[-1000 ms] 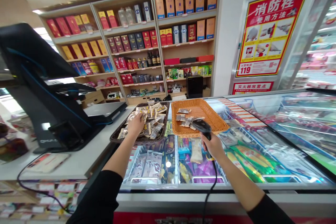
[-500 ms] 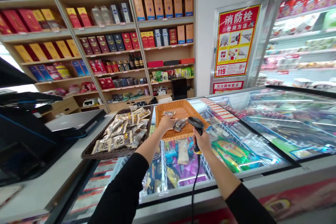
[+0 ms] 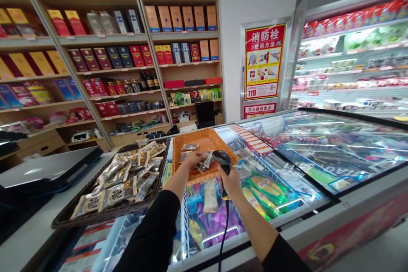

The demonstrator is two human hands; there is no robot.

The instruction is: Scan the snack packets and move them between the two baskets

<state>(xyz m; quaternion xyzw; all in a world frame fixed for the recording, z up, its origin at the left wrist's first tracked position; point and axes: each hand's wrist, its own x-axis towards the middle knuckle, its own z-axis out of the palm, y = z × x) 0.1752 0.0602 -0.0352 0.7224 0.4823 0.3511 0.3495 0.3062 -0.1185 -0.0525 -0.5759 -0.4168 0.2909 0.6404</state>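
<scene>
An orange wicker basket (image 3: 219, 136) rests on the glass freezer top, with several small clear-and-beige snack packets (image 3: 190, 146) inside it. My left hand (image 3: 192, 160) reaches into this basket, its fingers closed at a packet (image 3: 208, 160) near the middle; the fingertips are partly hidden. My right hand (image 3: 232, 182) grips a black barcode scanner (image 3: 222, 158) by its handle, just over the basket's front right rim. The scanner's head points toward the packets, and its cord hangs down in front. To the left, a dark brown wicker tray (image 3: 62, 216) holds a heap of similar packets (image 3: 123, 178).
Beneath the baskets, the chest freezer (image 3: 306, 225) shows bagged goods through its glass. A counter with a flat grey device (image 3: 51, 168) stands left. Behind are shelves of boxes (image 3: 175, 19), a red fire hydrant poster (image 3: 263, 61) and a lit display fridge (image 3: 353, 57) at right.
The view has turned right, so things sit further left. My left hand has shifted within the basket, where more packets now show around it. The scanner stays in my right hand.
</scene>
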